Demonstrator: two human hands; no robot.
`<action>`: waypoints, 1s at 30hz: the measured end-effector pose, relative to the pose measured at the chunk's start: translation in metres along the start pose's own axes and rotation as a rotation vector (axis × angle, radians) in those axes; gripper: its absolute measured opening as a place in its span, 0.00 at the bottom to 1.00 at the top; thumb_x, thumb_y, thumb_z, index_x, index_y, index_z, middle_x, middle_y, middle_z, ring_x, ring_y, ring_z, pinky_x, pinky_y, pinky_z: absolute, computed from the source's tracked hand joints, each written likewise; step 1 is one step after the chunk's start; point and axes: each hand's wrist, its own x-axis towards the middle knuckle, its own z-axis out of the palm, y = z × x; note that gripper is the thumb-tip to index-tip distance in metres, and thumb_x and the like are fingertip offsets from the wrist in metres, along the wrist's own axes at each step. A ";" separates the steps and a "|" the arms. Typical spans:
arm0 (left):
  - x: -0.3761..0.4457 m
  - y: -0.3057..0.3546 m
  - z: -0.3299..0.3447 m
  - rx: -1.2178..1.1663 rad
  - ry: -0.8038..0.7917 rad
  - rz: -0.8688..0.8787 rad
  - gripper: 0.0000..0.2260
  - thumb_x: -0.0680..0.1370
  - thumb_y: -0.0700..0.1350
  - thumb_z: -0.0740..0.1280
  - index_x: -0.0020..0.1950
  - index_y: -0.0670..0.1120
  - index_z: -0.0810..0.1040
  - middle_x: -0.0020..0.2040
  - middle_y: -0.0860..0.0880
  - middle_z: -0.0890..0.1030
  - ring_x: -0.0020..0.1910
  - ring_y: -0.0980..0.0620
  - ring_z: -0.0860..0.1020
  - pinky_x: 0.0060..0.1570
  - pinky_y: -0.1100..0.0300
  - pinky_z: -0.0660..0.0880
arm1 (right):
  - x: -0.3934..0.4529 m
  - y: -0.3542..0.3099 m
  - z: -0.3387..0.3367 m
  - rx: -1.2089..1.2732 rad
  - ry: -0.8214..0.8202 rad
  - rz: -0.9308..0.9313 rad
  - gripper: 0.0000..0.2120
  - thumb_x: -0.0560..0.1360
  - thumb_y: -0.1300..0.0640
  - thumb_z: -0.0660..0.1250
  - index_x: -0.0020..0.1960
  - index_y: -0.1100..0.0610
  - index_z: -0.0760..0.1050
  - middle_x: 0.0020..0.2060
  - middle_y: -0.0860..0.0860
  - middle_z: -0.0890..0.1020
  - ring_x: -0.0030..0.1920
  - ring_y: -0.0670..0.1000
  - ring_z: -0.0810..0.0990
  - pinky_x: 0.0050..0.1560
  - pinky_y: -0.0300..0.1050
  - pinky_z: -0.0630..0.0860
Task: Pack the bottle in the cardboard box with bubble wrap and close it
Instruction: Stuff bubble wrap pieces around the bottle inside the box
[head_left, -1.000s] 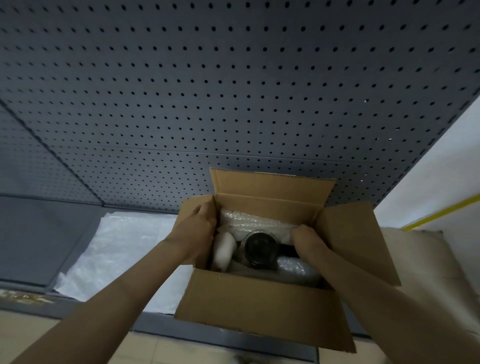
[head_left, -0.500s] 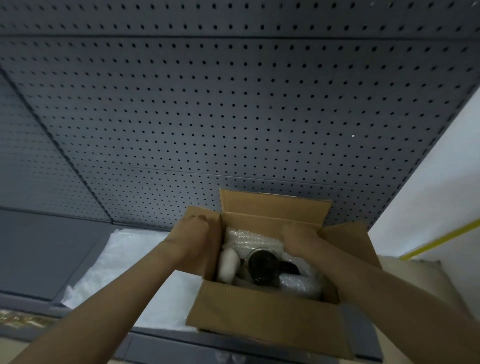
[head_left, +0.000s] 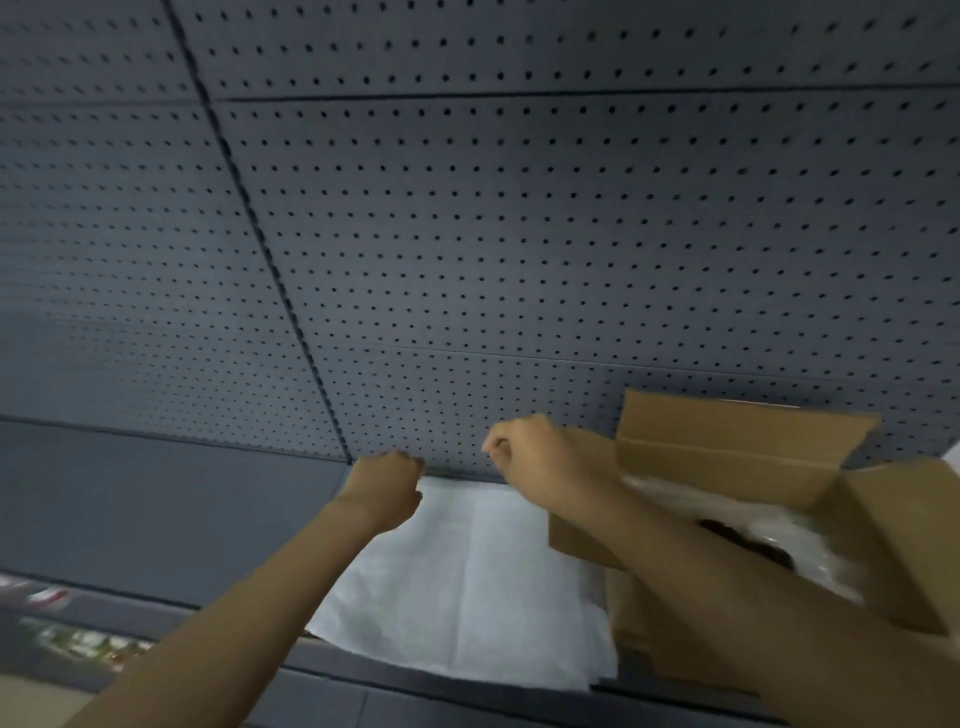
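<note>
Packing is being extended: bottle (head_left: 748, 540) lying padded in the flap-open cardboard box (head_left: 748, 452) right of both curled hands (left hand (head_left: 382, 488), right hand (head_left: 535, 457); any grasp unclear), over the bubble wrap (head_left: 467, 587).

Open cardboard box (head_left: 727, 457), perhaps bottle (head_left: 748, 540) inside

Left hand (head_left: 384, 486) at lower centre of the frame, fingers curled into a loose fist, bare forearm running down to the lower left, right hand (head_left: 530, 457) just right of it, fingers curled, forearm stretching to the lower right corner
</note>
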 end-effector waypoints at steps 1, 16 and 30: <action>0.001 -0.012 0.008 -0.013 -0.022 0.012 0.14 0.80 0.47 0.60 0.64 0.45 0.74 0.61 0.45 0.78 0.58 0.46 0.78 0.55 0.53 0.75 | 0.004 -0.012 0.015 -0.009 -0.017 0.006 0.11 0.76 0.64 0.59 0.50 0.61 0.80 0.47 0.57 0.85 0.46 0.61 0.83 0.44 0.52 0.81; 0.029 -0.036 0.138 -0.304 -0.340 0.102 0.17 0.80 0.40 0.58 0.69 0.42 0.70 0.68 0.43 0.72 0.65 0.44 0.72 0.61 0.53 0.71 | -0.007 0.044 0.184 -0.261 -0.430 0.531 0.19 0.78 0.58 0.59 0.68 0.57 0.68 0.65 0.59 0.68 0.64 0.60 0.67 0.63 0.53 0.70; 0.033 -0.126 0.171 -0.469 -0.269 -0.287 0.16 0.76 0.40 0.60 0.63 0.45 0.76 0.62 0.43 0.78 0.58 0.41 0.78 0.60 0.51 0.75 | 0.025 0.013 0.238 -0.116 -0.223 0.419 0.14 0.76 0.57 0.62 0.60 0.56 0.76 0.61 0.56 0.72 0.60 0.58 0.70 0.60 0.50 0.71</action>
